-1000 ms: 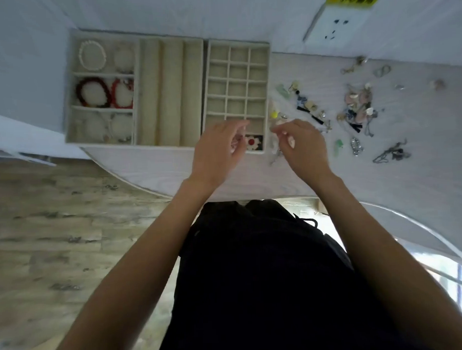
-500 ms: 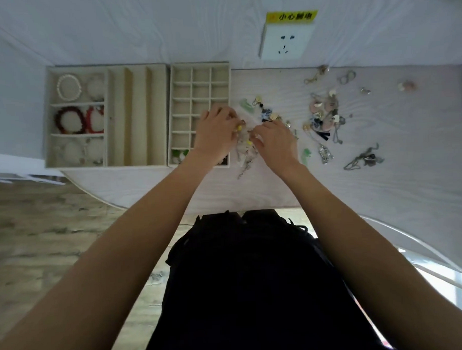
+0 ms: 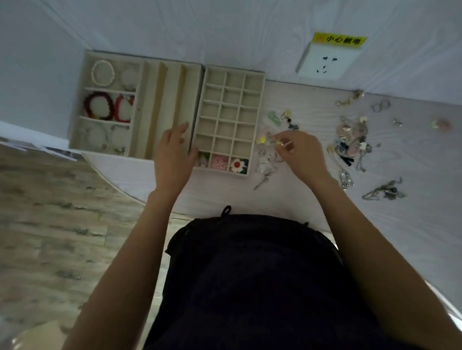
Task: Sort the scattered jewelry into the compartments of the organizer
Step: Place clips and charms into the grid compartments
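Observation:
Two beige organizer trays stand side by side at the table's left. The grid tray [image 3: 259,77] has many small cells; its near row holds a red piece, a white flower piece [image 3: 237,165] and a pale piece. The larger tray [image 3: 89,55] holds a white bracelet [image 3: 103,73], a dark red bracelet [image 3: 98,105] and long slots. My left hand [image 3: 173,156] rests with relaxed fingers at the seam between the two trays. My right hand [image 3: 300,152] pinches a small yellow-tipped piece [image 3: 278,142] beside the grid tray's right edge. Scattered jewelry [image 3: 351,139] lies to the right.
A wall socket [image 3: 325,63] with a yellow label sits behind the table. A chain [image 3: 382,193] and loose rings [image 3: 380,105] lie at the right. The table's curved front edge [image 3: 115,184] drops to a wooden floor on the left.
My left hand has moved left from the jewelry pile to the seam between the trays. My right hand stays by the pile and now pinches a small piece alone.

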A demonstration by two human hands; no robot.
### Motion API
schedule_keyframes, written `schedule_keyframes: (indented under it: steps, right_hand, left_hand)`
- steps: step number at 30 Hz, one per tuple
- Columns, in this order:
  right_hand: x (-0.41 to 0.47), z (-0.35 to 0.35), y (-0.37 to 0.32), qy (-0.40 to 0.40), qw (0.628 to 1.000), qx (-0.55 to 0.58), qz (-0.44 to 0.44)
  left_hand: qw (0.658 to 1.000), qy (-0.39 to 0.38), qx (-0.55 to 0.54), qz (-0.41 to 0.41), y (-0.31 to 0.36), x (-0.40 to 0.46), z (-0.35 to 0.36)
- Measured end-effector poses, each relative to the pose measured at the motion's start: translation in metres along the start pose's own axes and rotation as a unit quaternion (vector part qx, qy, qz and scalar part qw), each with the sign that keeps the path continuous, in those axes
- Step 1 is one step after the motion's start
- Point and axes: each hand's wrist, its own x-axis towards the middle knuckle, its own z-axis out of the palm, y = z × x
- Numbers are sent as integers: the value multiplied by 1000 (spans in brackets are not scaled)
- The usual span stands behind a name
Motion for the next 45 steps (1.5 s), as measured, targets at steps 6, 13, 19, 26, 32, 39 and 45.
schedule_keyframes:
  steps: [6, 13, 19, 26, 32, 39, 45]
  right_hand:
    - [10, -9, -44, 5, 984, 177, 32]
    - [52, 42, -101, -117, 978, -118, -129]
    - [48, 57, -115, -69, 970, -209, -105]
    - [45, 57, -110, 5, 981, -168, -97]
    - [54, 62, -126, -23, 945, -305, -117]
    - [45, 67, -118, 22, 980, -187, -67]
    - [43, 74, -118, 53, 991, -115, -41]
  left_hand:
    - [1000, -27, 6, -2, -12, 16, -3]
    - [998, -63, 14, 15, -10, 44, 0]
    - [997, -69, -12, 31, -17, 46, -2]
    - [996, -62, -32, 47, -20, 49, 0]
    - [997, -57, -33, 50, -22, 49, 2]
    - [996, -52, -44, 48, -23, 47, 3]
    - [996, -53, -42, 50, -22, 44, 3]
